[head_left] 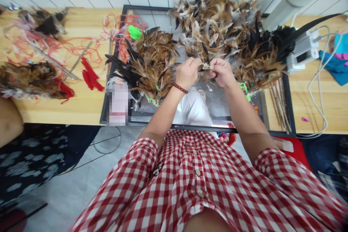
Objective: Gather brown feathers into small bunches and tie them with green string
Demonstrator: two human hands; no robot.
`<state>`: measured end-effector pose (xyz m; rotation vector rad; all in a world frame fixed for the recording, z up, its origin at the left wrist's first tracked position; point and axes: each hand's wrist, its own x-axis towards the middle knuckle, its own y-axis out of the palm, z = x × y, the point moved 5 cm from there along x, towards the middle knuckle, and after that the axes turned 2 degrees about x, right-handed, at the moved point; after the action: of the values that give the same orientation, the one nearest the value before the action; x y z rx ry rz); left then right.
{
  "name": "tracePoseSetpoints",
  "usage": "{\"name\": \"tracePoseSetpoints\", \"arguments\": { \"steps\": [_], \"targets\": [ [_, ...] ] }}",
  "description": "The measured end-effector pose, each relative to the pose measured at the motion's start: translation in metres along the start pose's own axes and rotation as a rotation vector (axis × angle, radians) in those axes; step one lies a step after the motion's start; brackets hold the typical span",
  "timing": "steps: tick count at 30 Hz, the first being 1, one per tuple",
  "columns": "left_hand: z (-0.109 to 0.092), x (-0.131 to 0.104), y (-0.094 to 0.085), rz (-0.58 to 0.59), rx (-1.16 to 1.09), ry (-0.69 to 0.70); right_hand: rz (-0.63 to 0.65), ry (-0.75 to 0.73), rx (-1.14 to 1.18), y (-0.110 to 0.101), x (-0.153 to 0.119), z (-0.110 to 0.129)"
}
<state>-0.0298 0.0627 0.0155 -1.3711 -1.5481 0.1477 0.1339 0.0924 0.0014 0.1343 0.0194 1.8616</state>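
Over the glass-topped frame, my left hand (187,74) and my right hand (221,72) are close together, both with fingers pinched. Between them runs a bright green string (206,66) around the pale quill ends of a small feather bundle; each hand grips the string at one side. The feathers of this bundle point away from me and merge with the large brown feather pile (209,18) behind. To the left lies another bunch of brown and black feathers (154,61) with green string at its near end. More tied feathers (255,69) lie right of my right hand.
A green string hank (135,32) and tangled red string lie at the left. Scissors (51,59) and red yarn (91,76) are on the wooden table. At right are thin sticks (278,105), a white power strip (303,52) with cables and a white cylinder (296,0).
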Motion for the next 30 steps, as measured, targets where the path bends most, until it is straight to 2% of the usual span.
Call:
{"name": "tracePoseSetpoints", "arguments": {
  "steps": [2, 5, 8, 10, 12, 15, 20, 23, 26, 30],
  "targets": [
    [0.003, 0.0, 0.004, 0.024, -0.047, -0.033, -0.013, -0.113, -0.188, -0.004, 0.0, 0.0],
    [0.006, 0.001, 0.012, 0.076, -0.163, -0.082, -0.118, -0.309, -0.507, -0.01, -0.003, 0.003],
    [0.002, 0.006, 0.009, 0.079, -0.178, -0.14, -0.172, -0.376, -0.703, -0.009, -0.006, 0.004],
    [-0.007, 0.01, 0.001, 0.047, -0.214, -0.155, -0.159, -0.416, -0.81, -0.004, -0.008, 0.006],
    [-0.019, 0.013, -0.003, 0.065, -0.329, -0.146, -0.146, -0.458, -0.91, 0.001, -0.01, 0.009],
    [-0.027, 0.013, 0.001, 0.159, -0.543, -0.32, -0.14, -0.481, -1.019, 0.005, -0.013, 0.013],
    [-0.023, 0.008, 0.01, 0.183, -0.89, -0.748, -0.063, -0.464, -1.095, 0.007, -0.017, 0.019],
    [-0.021, 0.005, 0.011, 0.227, -1.073, -0.94, -0.016, -0.46, -1.106, 0.009, -0.019, 0.02],
    [-0.019, 0.002, 0.012, 0.254, -1.144, -1.029, 0.021, -0.438, -1.143, 0.011, -0.021, 0.018],
    [-0.011, 0.0, 0.018, 0.267, -0.979, -0.978, -0.008, -0.426, -1.161, 0.01, -0.022, 0.019]
  ]
}}
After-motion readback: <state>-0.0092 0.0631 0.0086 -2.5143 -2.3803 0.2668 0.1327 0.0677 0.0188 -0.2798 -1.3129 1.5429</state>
